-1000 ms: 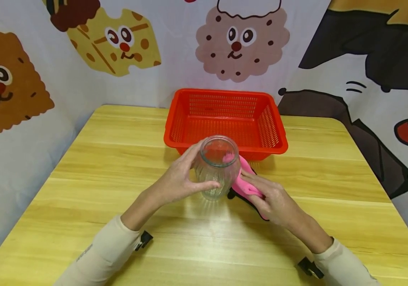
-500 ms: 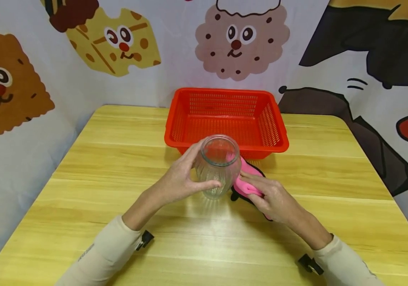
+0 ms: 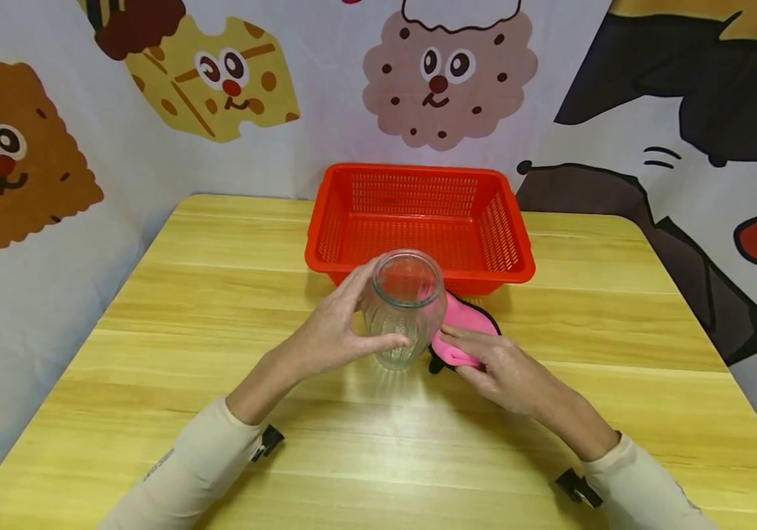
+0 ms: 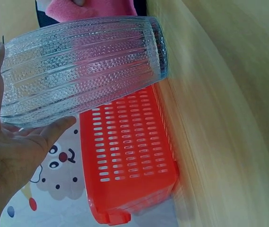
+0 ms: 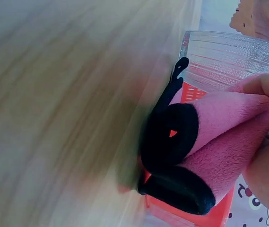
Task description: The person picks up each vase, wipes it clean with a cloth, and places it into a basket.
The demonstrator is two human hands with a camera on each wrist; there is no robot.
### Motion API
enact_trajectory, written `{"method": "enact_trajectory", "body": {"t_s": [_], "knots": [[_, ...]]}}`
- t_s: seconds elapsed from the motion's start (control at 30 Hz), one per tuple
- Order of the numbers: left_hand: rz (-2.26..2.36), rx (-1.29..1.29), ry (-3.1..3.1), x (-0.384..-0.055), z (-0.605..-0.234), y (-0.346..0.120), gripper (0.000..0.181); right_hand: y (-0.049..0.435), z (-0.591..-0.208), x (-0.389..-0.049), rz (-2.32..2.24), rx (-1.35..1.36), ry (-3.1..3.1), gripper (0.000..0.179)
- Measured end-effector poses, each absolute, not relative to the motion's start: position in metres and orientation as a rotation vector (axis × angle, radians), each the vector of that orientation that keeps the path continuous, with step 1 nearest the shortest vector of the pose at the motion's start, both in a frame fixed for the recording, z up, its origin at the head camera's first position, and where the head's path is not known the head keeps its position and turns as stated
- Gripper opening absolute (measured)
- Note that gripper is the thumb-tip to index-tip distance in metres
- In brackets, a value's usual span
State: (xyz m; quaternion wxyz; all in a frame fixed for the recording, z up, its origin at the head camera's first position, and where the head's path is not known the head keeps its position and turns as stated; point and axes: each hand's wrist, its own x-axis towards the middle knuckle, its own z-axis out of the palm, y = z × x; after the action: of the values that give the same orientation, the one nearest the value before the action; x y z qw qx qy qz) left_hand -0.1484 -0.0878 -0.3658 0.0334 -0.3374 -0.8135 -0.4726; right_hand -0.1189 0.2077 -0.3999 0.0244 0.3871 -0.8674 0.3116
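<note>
The left hand is wrapped round an upright, clear ribbed glass jar with a wide round mouth, fingers behind it and thumb across the near side; the right hand, apart from the left, pinches a folded pink plush cloth with black edging at the jar's right side. The jar is in the middle of the pale wood-grain worktop; whether its base quite touches the surface is hard to tell from these angles.

Just beyond jar and cloth stands a rectangular red plastic basket with slotted walls; the jar's rim overlaps its front wall in the head view and hides part of it, while in the right wrist view the cloth's black trim covers another part; pink shows through the glass. Both forearms wear beige sleeves, a small black fitting beside each cuff; behind the worktop and along both sides hangs a white fabric backdrop printed with cartoon biscuits, a yellow cheese and a large dark-and-white figure on the right.
</note>
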Motion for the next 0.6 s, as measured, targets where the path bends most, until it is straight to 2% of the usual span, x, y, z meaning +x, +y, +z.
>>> {"method": "enact_trajectory", "body": {"t_s": [0.6], "knots": [[-1.491, -1.029, -2.508, -0.1482, -0.3659, -0.0861, 0.106, 0.2061, -0.4031, -0.1271, 0.844, 1.321, -2.786, 0.045]]}}
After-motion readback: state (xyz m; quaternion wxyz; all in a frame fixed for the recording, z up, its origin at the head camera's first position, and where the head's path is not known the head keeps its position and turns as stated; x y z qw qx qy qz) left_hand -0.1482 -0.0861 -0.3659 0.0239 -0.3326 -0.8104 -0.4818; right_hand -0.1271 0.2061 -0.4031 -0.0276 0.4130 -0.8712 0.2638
